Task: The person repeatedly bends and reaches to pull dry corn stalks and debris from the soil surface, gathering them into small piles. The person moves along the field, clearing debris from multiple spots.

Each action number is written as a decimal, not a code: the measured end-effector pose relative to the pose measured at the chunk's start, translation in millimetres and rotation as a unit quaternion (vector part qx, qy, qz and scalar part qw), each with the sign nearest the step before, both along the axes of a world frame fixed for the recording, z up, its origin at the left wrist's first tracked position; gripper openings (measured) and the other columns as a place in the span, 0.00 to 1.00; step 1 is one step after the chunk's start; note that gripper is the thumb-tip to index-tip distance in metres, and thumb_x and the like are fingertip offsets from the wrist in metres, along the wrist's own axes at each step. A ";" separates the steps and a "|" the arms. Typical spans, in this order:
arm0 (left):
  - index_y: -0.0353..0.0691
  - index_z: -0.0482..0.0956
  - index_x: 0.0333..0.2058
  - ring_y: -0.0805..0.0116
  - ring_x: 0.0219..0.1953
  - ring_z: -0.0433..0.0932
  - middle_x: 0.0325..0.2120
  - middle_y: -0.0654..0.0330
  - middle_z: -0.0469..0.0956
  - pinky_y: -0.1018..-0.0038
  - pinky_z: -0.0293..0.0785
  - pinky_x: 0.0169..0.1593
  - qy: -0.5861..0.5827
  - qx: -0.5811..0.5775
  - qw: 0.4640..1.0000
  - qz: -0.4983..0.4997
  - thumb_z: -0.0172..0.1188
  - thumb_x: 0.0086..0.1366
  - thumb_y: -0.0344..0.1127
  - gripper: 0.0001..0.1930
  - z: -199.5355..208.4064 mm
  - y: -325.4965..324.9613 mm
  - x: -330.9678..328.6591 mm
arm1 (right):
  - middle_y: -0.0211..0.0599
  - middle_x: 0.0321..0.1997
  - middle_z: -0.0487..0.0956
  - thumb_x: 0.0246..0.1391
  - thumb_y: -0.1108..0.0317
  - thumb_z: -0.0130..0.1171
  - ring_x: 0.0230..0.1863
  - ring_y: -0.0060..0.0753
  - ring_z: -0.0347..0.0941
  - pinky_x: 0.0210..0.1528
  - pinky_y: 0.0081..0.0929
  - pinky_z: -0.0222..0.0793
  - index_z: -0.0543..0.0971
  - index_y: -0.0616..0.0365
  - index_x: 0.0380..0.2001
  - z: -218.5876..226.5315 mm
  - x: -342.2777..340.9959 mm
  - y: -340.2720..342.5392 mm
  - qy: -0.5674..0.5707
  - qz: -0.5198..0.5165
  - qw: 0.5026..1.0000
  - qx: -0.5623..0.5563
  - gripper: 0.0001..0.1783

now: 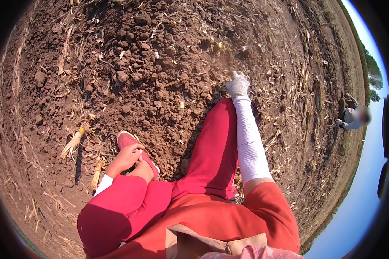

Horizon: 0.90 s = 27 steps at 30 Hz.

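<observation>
Ploughed red-brown clod soil, dry stalk litter. Pink slip-on shoe (129, 140) on my left foot: soft, light, flexible; best taken at the heel rim. My left hand (127, 157) curls on it at the ankle. My right hand (237, 84), white-gloved, presses into soil; grip not discernible. Dry corn cob (74, 140) lies nearby.

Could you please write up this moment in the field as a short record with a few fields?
Place: ploughed field of brown clods strewn with dry stalks
Left hand: bare, resting on the pink shoe at the ankle
Right hand: in a white glove, reaching down to the soil, white sleeve on the forearm
Nearby: dry corn cob lying left of the shoe
Others: a person crouching at the far right
</observation>
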<state>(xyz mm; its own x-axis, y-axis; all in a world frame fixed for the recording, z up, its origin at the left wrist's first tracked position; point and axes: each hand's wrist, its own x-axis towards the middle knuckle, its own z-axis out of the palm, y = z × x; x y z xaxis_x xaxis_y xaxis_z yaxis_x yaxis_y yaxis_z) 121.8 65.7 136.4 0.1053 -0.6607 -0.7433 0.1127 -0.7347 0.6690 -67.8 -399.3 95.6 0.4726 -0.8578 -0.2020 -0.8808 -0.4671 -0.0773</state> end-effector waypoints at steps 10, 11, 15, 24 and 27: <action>0.28 0.72 0.51 0.76 0.29 0.76 0.25 0.62 0.77 0.77 0.73 0.35 0.004 -0.007 1.000 -0.004 0.50 0.71 0.31 0.15 2.2 -1.9 3.1 | 0.25 0.55 0.77 0.44 0.58 0.65 0.59 0.40 0.68 0.57 0.43 0.64 0.84 0.36 0.39 -30.8 6.2 -16.5 0.100 0.063 0.993 0.019 0.14; 0.28 0.72 0.51 0.76 0.29 0.76 0.25 0.62 0.76 0.77 0.73 0.35 0.007 -0.005 1.000 0.001 0.50 0.71 0.31 0.15 1.4 -2.0 2.7 | 0.25 0.53 0.77 0.45 0.57 0.65 0.58 0.40 0.69 0.57 0.43 0.64 0.85 0.36 0.37 -31.5 5.8 -16.3 0.086 0.056 0.995 0.012 0.12; 0.29 0.73 0.51 0.77 0.29 0.76 0.25 0.62 0.76 0.77 0.72 0.34 0.010 0.000 1.000 0.016 0.50 0.71 0.31 0.14 2.1 -1.1 0.8 | 0.31 0.48 0.79 0.48 0.57 0.64 0.54 0.42 0.72 0.55 0.40 0.65 0.84 0.42 0.33 -21.6 -0.8 -13.3 -0.042 -0.050 0.995 -0.070 0.08; 0.31 0.73 0.51 0.77 0.26 0.74 0.23 0.64 0.76 0.77 0.71 0.31 -0.003 0.014 1.000 -0.012 0.49 0.71 0.33 0.15 3.2 -6.5 3.9 | 0.40 0.58 0.73 0.48 0.62 0.63 0.59 0.46 0.68 0.61 0.40 0.61 0.76 0.52 0.50 12.7 -5.1 8.0 -0.061 -0.118 0.973 -0.186 0.24; 0.32 0.74 0.51 0.77 0.25 0.74 0.22 0.64 0.76 0.77 0.70 0.30 -0.016 0.012 0.999 -0.028 0.49 0.71 0.33 0.15 0.0 -3.8 7.2 | 0.37 0.56 0.74 0.45 0.65 0.66 0.60 0.44 0.67 0.63 0.41 0.58 0.77 0.51 0.50 13.8 26.5 30.8 -0.165 0.060 0.979 -0.100 0.25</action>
